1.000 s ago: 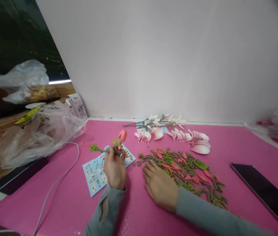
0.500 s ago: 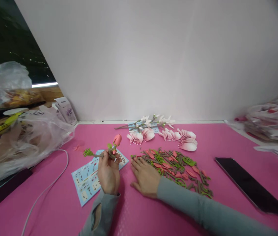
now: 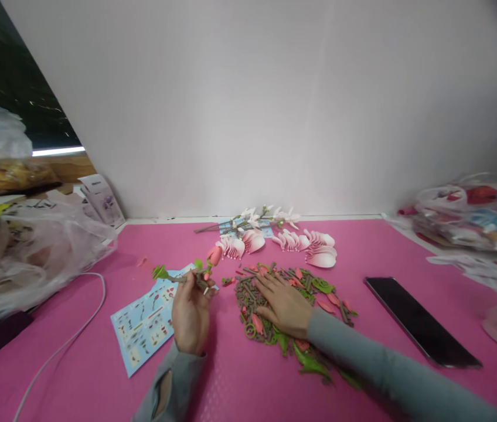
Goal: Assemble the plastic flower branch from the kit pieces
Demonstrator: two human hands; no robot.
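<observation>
On pink mat (image 3: 240, 387) | left hand (image 3: 190, 313) grips tulip stem (image 3: 182, 280) (bud up-right) | right hand (image 3: 283, 305) open on parts (image 3: 248, 305)

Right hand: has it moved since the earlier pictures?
Yes: the right hand has moved forward and rightward over the parts pile, nearer the black tablet and farther from the instruction sheet.

Worn on your head, the single camera faces forward and down, close over your right hand (image 3: 283, 306), toward the white wall (image 3: 248, 117) beyond the pink mat (image 3: 231, 387).
</observation>
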